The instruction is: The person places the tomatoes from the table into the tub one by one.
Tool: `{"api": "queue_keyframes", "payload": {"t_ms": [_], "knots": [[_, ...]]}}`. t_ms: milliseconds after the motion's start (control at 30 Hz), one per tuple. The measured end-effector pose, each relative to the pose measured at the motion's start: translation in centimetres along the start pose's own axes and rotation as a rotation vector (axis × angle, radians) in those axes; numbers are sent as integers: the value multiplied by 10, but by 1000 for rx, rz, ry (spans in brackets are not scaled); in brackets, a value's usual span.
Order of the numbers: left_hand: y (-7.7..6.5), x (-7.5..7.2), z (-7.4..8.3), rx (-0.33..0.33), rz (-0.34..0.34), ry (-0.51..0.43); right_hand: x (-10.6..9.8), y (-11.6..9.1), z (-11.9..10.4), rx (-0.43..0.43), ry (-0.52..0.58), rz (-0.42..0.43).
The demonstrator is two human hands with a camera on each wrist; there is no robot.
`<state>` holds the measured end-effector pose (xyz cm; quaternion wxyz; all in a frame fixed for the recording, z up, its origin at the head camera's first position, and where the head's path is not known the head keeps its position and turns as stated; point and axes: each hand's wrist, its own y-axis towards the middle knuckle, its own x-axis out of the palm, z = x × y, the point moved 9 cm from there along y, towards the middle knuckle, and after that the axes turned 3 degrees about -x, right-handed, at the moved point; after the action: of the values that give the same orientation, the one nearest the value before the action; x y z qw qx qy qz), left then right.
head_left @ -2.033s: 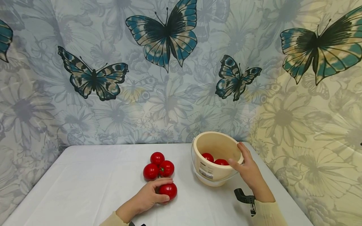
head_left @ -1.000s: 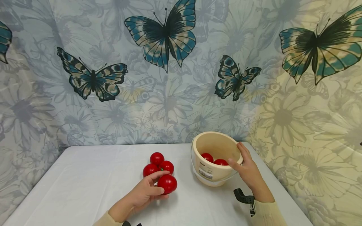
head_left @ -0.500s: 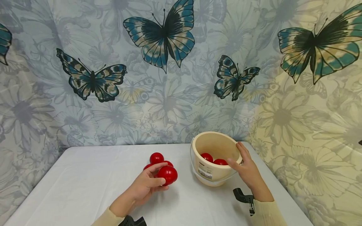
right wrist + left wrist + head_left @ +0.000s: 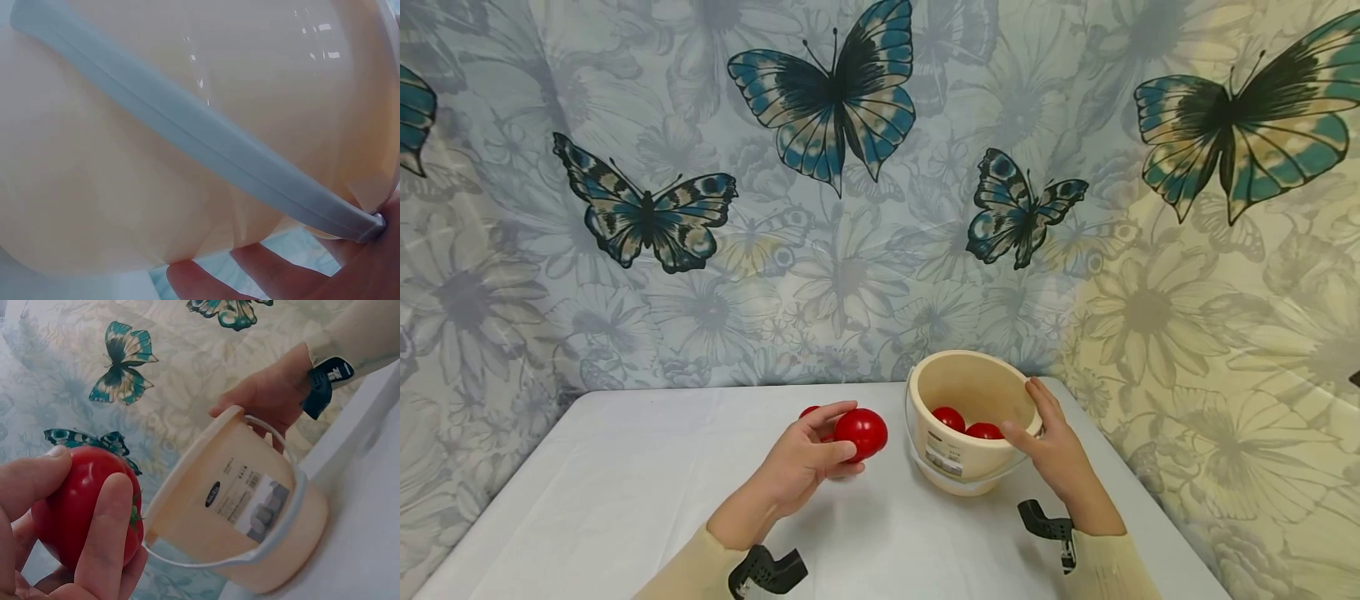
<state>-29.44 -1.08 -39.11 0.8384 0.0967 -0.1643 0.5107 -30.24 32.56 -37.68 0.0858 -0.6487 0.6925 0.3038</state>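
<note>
The flowered wall is grey-blue on the left, where a cut-off butterfly meets the head view's edge, beside a spotted butterfly. Below lies the white table, faintly creased, its far-left corner rounded. A cream sleeve and black wrist mount lead to the left hand, whose thumb and fingers pinch a red tomato above the table, left of the bucket and apart from it. Rear tomatoes show only partly past that hand; how many cannot be told. High above is a large blue butterfly. The cream bucket stands toward the table's right, two inner tomatoes visible, its pale handle lowered across the front. The right hand grips the bucket's right side at the rim. Farthest right, the wall turns yellowish, bearing a teal butterfly.
</note>
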Motion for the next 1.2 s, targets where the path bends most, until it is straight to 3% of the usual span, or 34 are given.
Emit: {"api": "queue_keyframes", "payload": {"t_ms": [400, 733, 1200], "knots": [[34, 26, 28, 74, 5, 59, 0, 1, 0, -8, -5, -6], [59, 55, 31, 81, -13, 91, 0, 0, -2, -12, -27, -11], [72, 55, 27, 94, 24, 87, 11, -1, -10, -16, -14, -36]]}}
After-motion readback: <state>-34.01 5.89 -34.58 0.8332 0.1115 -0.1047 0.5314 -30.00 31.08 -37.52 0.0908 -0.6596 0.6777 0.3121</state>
